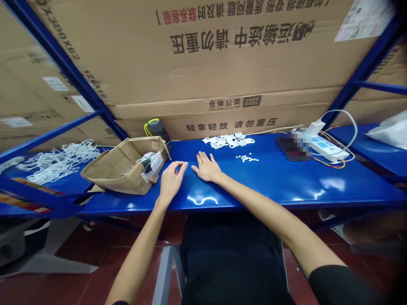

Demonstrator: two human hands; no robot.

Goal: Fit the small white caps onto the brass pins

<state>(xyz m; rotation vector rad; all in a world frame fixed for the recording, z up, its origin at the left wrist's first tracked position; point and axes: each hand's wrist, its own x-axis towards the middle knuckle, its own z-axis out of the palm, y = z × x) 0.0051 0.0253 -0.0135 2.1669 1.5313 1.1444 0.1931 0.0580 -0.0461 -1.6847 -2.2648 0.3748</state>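
**Labels.** The large cardboard carton (203, 72) behind the bench carries black Chinese print, upside down in view: 运输途中 请勿重压. A lower band reads 仓储货架 and, upright, 轻拿轻放 请勿重压. Smaller print and paper labels are too slanted or small to read.

**Items.** White plastic clips (229, 141) lie in a loose cluster on the blue steel shelf (270, 188), with small white beads (247, 158) just to their right. A torn cardboard box (122, 169) stands left of the hands, holding a clear plastic bag (151, 166) with dark parts inside. A dark cylinder with a yellow-green top (157, 129) stands behind the box.

**Hands.** The left hand (171, 182) is beside the box, its fingers curled into a narrow pinch around nothing visible. The right hand (206, 167) lies flat and empty, fingers spread wide, just in front of the clips and nearest to them.

**Edges and room.** The shelf's front edge runs just below both wrists, and open blue surface lies between the hands and that edge. Farther right are a pixelated object (294, 147) and a white power strip (327, 148). White cords (57, 161) lie on the lower shelf at far left.
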